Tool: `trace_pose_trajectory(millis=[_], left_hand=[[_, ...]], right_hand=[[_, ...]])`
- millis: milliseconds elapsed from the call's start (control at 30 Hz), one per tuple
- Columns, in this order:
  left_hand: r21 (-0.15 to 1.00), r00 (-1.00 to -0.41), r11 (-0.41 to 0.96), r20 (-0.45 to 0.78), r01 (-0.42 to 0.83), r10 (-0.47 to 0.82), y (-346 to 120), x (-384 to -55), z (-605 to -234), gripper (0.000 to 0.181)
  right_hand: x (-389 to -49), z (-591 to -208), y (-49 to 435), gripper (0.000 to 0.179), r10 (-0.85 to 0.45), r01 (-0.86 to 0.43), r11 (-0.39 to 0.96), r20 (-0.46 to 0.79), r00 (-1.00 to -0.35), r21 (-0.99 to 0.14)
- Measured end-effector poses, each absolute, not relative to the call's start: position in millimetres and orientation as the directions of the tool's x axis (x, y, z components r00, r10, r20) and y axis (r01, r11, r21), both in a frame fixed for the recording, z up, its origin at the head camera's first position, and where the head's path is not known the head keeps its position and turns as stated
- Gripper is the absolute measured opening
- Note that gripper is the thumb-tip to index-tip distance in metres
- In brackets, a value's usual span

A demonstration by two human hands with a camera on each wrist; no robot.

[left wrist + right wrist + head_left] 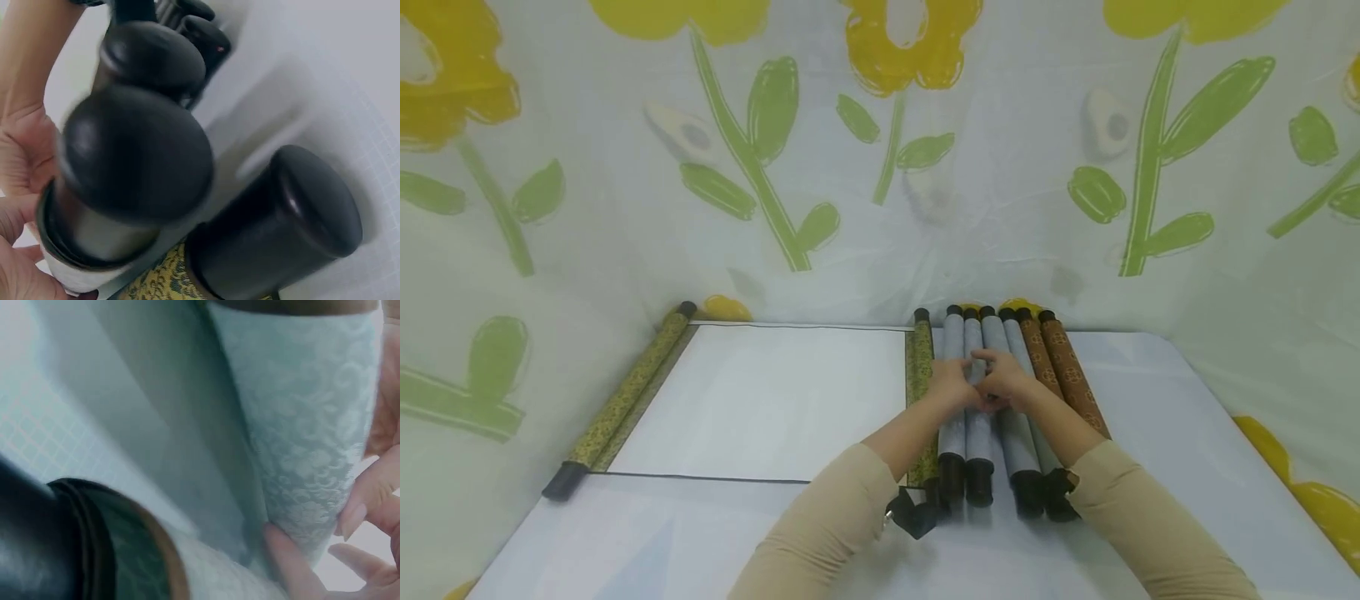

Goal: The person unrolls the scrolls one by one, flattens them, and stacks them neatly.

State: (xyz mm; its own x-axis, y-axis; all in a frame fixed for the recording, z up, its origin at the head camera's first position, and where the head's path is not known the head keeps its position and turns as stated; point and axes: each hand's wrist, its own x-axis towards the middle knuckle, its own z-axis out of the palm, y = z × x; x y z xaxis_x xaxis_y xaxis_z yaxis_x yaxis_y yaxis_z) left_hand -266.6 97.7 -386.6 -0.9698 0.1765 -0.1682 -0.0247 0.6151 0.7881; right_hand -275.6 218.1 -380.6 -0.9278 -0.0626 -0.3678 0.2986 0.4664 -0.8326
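My left hand [953, 385] and right hand [1006, 380] meet over a row of rolled hanging scrolls, fingertips close together. Between them lies a slim grey-blue scroll [980, 437] with black end knobs, and both hands grip it. In the right wrist view, fingers [372, 487] press both sides of a pale, flower-patterned roll [306, 419]. At the lower left of the left wrist view, fingers [22, 275] touch a roll just behind its black knob [137, 156]. Other grey-blue scrolls [1017, 433] lie to the right, partly covered by my right hand and forearm.
Left of the row, an unrolled scroll shows blank white paper [767, 400] between a gold-green patterned left roller [632, 387] and right roller [922, 350]. Two brown patterned scrolls [1071, 367] lie at the row's right end. A flower-print curtain [985, 225] stands behind the white table [1180, 467].
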Motion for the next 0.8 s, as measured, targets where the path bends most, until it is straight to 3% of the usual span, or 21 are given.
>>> trace_pose_trajectory(millis=[200, 433, 800], left_hand=[[0.808, -0.954, 0.587, -0.217, -0.057, 0.206, 90.8, -269.4, -384.9, 0.081], [0.953, -0.917, 0.295, -0.181, -0.073, 0.355, 74.6, -276.9, -398.4, 0.077], [0.996, -0.896, 0.068, -0.088, -0.064, 0.436, 56.6, -265.0, -401.5, 0.073]], right_hand=[[-272.8, -375.2, 215.3, 0.078, -0.051, 0.35, 0.43, -0.41, -0.911, -0.832], [-264.9, -373.0, 214.9, 0.081, -0.07, 0.342, 0.292, -0.376, -0.924, -0.893], [-246.9, -370.6, 217.7, 0.083, -0.164, 0.264, 0.139, -0.285, -0.944, -0.954]])
